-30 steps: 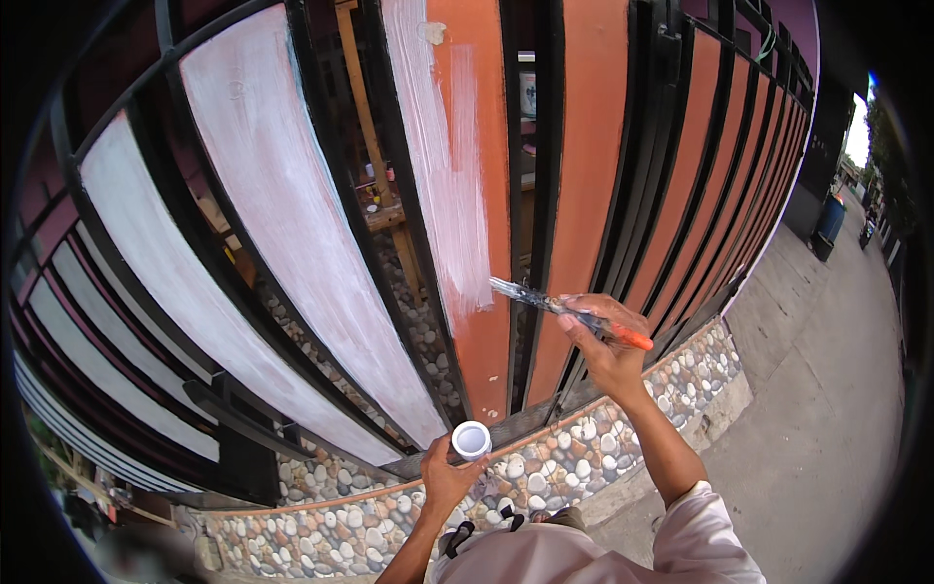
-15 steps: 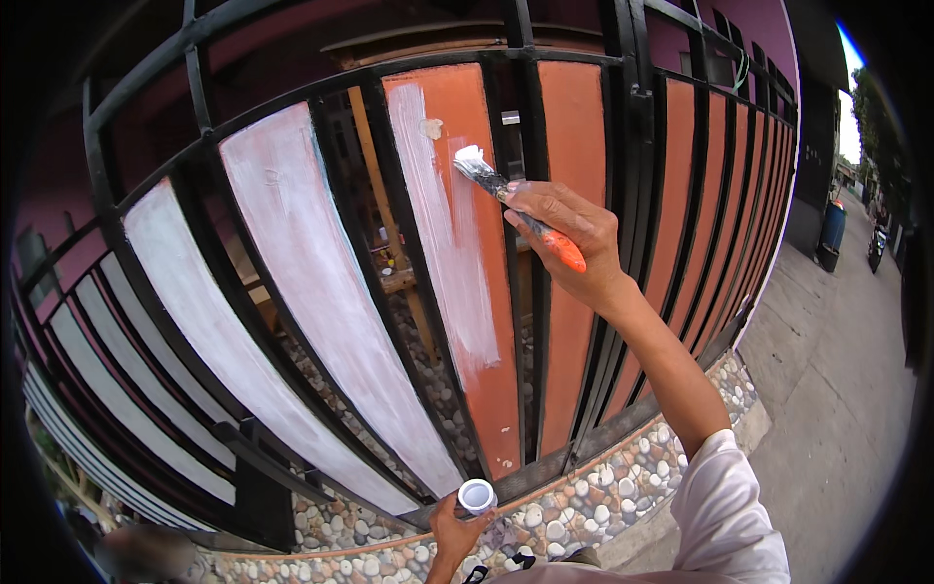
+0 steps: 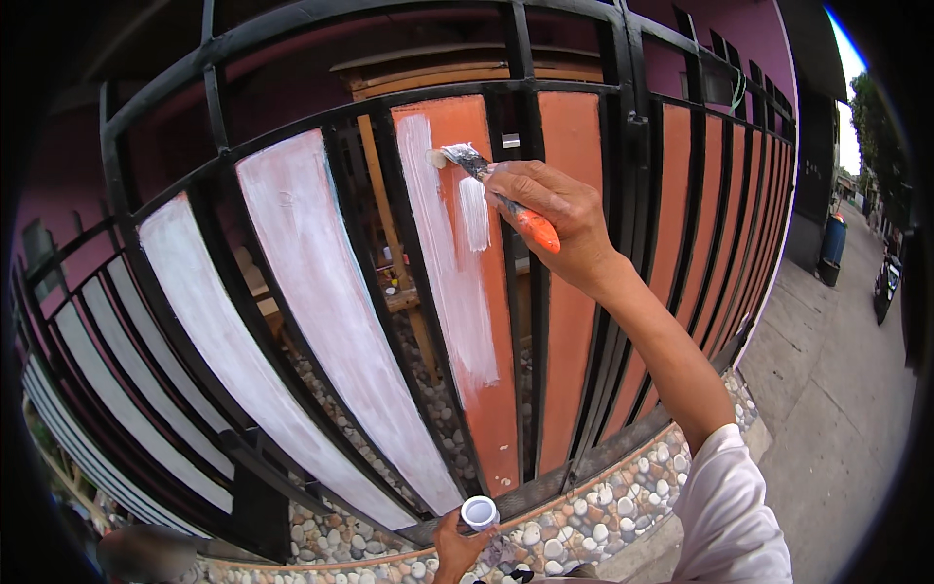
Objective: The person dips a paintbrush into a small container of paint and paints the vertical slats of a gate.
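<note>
— Some writing?
— Dark marks (image 3: 409, 110), too small, at the slat (image 3: 496, 428)'s upper left corner.
— My hands?
— Your right hand (image 3: 559, 204) is closed on the brush (image 3: 533, 226) near there; your left hand (image 3: 459, 550) grips the cup (image 3: 481, 527) below.

One part-painted panel (image 3: 457, 292); just left of it, two wide white panels (image 3: 321, 302); at it, one brush (image 3: 473, 164); below it, one cup (image 3: 479, 513); far right of it, one barrel (image 3: 834, 240), one motorbike (image 3: 886, 284).
</note>
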A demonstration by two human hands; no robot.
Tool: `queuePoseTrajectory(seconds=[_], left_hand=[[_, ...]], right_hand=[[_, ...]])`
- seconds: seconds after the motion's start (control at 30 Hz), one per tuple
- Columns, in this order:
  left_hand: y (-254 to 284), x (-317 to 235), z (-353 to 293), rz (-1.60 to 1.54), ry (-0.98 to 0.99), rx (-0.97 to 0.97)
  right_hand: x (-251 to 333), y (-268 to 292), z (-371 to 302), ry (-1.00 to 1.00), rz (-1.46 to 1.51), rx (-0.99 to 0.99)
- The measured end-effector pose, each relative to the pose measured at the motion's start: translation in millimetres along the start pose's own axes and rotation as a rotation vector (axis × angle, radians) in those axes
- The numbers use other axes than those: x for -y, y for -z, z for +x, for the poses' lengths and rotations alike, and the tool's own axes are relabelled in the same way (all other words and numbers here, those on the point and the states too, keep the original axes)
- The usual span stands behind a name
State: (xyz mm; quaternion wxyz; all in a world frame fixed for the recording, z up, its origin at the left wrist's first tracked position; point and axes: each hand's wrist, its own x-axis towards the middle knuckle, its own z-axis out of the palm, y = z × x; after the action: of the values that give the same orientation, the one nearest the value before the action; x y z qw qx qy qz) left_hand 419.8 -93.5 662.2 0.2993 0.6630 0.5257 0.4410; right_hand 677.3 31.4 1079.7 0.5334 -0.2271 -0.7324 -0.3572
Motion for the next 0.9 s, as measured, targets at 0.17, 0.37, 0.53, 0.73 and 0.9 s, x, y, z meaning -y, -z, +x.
queuePoseTrajectory(seconds=[0.17, 0.37, 0.53, 0.73, 0.9], left_hand=[[0.2, -2.6, -3.5, 0.032, 0.005, -0.006], [0.6, 3.9, -3.8, 0.026, -0.015, 0.005], [-1.5, 3.9, -7.4, -0.009, -0.004, -0.012], [1.1, -0.5, -6.2, -0.019, -0.026, 0.000], [1.0, -0.8, -4.8, -0.005, -0.027, 0.008]], right_hand=[[17.0, 7.7, -9.6, 0.063, 0.040, 0.084], [-0.3, -5.6, 29.2, 0.156, -0.008, -0.115], [1.0, -21.2, 44.4, 0.221, -0.040, -0.117], [-0.7, -29.7, 48.7, 0.196, -0.036, -0.100], [-4.1, -30.3, 47.0, 0.172, -0.007, -0.099]])
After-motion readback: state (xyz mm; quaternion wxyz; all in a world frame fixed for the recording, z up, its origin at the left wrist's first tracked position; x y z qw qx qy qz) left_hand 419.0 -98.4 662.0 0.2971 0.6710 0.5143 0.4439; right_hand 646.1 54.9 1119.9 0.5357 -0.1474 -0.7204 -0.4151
